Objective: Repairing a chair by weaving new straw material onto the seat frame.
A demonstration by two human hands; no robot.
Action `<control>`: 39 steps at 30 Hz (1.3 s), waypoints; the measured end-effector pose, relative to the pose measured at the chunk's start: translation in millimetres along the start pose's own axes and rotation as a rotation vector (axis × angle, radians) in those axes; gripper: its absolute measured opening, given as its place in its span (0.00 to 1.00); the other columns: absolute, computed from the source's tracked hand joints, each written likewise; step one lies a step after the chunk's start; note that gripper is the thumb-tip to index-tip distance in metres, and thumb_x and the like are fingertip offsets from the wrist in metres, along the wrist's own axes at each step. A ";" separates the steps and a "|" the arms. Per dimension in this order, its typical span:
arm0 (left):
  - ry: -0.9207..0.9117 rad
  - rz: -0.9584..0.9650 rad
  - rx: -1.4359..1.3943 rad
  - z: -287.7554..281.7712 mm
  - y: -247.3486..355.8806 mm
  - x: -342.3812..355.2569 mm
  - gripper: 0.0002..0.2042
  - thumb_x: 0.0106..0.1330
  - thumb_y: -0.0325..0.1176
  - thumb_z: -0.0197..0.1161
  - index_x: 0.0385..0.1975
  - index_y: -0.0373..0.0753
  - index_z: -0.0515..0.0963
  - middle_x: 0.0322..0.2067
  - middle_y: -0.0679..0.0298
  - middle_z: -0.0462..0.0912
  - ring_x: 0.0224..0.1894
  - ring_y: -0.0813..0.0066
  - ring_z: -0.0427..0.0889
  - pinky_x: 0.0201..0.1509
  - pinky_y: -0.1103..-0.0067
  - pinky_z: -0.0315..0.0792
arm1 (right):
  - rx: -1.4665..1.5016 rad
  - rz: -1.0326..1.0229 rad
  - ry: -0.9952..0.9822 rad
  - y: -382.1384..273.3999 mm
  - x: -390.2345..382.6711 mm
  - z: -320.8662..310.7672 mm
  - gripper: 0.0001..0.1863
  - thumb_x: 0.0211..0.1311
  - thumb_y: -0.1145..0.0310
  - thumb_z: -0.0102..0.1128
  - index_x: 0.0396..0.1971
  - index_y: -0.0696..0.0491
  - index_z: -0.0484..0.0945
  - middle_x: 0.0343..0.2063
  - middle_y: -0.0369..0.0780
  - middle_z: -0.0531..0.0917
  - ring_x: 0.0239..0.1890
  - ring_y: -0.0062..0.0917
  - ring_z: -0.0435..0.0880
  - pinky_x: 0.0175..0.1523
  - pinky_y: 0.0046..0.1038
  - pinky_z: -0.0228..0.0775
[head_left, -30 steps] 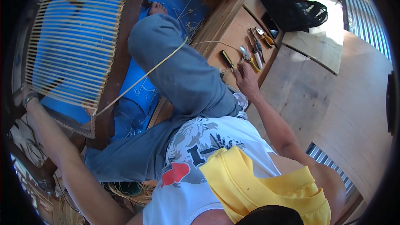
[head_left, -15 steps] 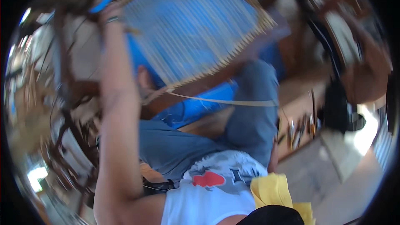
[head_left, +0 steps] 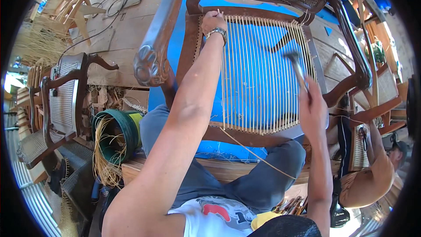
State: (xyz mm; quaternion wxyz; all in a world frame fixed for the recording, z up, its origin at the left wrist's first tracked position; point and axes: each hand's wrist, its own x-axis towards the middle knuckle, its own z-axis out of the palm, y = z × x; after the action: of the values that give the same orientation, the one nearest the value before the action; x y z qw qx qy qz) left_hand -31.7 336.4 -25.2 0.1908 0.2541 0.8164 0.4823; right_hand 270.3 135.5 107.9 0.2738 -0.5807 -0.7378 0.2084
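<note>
A dark wooden armchair [head_left: 193,35] stands before me. Its seat frame is strung front to back with many parallel cane strands [head_left: 254,74]. At the back rail of the seat, my left hand [head_left: 214,21] is closed in a pinch by the leftmost strands; what it pinches is too small to make out. My right hand [head_left: 313,109] grips a hammer [head_left: 299,68] by its handle, the metal head raised over the right part of the strands. A loose cane strand [head_left: 258,156] trails from the front rail across my lap.
A green bucket [head_left: 115,136] with coiled cane stands at left, near another caned chair [head_left: 63,101]. Blue sheeting [head_left: 175,52] lies beneath the armchair. Several hand tools [head_left: 291,205] lie beside my right leg. Another person [head_left: 372,171] works at far right by a chair.
My view has steadied and shifted, so the whole chair seat shows. My right hand with the hammer has come into view over the seat. My left hand stays by the back rail.
</note>
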 end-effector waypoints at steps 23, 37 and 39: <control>-0.055 -0.004 -0.040 -1.4 13.6 -18.0 0.07 0.60 0.37 0.66 0.35 0.45 0.82 0.37 0.55 0.86 0.43 0.58 0.85 0.48 0.68 0.76 | 0.093 -0.456 0.176 -26.4 178.4 183.3 0.12 0.68 0.70 0.51 0.50 0.50 0.72 0.26 0.53 0.80 0.33 0.52 0.80 0.36 0.48 0.70; -0.095 -0.022 -0.148 -2.1 5.5 -9.2 0.12 0.57 0.39 0.67 0.38 0.43 0.84 0.38 0.59 0.87 0.42 0.64 0.85 0.50 0.71 0.76 | 0.050 -0.249 0.142 -29.4 187.4 167.1 0.17 0.65 0.54 0.59 0.37 0.55 0.75 0.21 0.49 0.79 0.26 0.47 0.80 0.30 0.41 0.68; -0.105 -0.015 -0.134 -4.1 6.5 -9.4 0.12 0.55 0.39 0.69 0.37 0.42 0.85 0.37 0.61 0.87 0.41 0.66 0.86 0.49 0.72 0.76 | 0.050 -0.246 0.136 -30.0 190.1 160.6 0.18 0.65 0.53 0.59 0.34 0.55 0.75 0.22 0.49 0.79 0.25 0.46 0.79 0.30 0.41 0.68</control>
State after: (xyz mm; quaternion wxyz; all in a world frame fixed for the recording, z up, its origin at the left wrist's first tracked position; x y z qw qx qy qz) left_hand -25.0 330.6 -16.9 0.2534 0.2593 0.7730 0.5205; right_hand 110.9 314.6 34.9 0.3612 -0.4914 -0.7778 0.1519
